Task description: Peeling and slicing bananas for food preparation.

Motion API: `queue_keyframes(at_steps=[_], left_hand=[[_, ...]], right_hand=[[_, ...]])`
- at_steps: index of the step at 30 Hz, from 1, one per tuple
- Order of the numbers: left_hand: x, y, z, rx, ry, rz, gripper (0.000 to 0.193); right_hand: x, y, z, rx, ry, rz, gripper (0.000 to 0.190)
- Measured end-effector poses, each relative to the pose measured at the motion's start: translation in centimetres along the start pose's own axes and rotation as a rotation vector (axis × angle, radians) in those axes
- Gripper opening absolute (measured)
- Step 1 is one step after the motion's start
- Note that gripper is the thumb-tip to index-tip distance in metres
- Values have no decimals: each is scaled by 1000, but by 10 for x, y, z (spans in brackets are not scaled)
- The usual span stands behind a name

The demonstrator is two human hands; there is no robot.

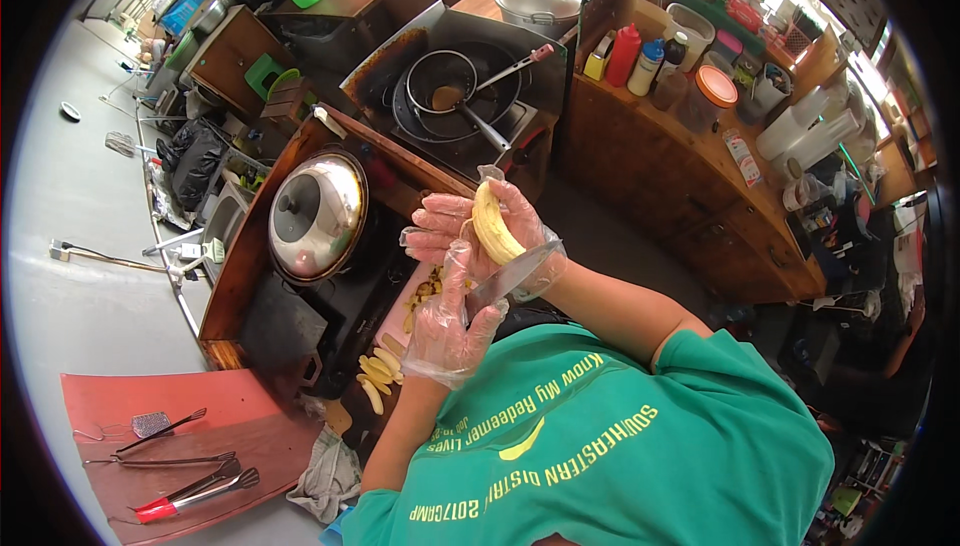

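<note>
A peeled banana (495, 227) rests along the palm of my right hand (517, 219), thumb against it and fingers stretched to the left. My left hand (454, 336) grips a knife, its handle hidden in the palm and index finger extended. The knife blade (517, 272) reaches right, close below the banana's lower end; whether they touch, I cannot tell. Clear plastic gloves cover both hands. Below them, a pale pink cutting board (395, 313) carries dark-spotted yellow pieces (424, 294). Several peeled banana pieces (380, 369) lie near my left wrist.
A domed metal lid (319, 208) covers a pan on the left stove. Ahead, a strainer (441, 80) sits over a dark wok (491, 62). Sauce bottles (624, 56) stand on the wooden counter (637, 125). Tongs (199, 490) lie on a red-brown surface (277, 448), lower left.
</note>
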State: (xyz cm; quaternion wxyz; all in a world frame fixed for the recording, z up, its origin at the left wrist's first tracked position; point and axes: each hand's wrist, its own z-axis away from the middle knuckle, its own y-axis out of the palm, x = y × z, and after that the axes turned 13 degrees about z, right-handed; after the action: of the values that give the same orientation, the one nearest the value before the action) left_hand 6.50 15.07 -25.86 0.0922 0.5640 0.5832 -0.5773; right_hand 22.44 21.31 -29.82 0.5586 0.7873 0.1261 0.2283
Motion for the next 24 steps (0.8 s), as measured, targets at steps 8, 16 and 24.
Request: queue_keyframes(at_steps=[8,16,24], left_hand=[[-7,0,-6,-38,126,55,68],[-14,-1,-8,-20,11,76,70],[-20,-1,-14,-38,-7,142,64]], right_hand=[[-13,-5,-15,81,-74,-144,73],[-17,5,-18,22,-157,-83,74],[-14,9,-16,-13,-228,41,74]])
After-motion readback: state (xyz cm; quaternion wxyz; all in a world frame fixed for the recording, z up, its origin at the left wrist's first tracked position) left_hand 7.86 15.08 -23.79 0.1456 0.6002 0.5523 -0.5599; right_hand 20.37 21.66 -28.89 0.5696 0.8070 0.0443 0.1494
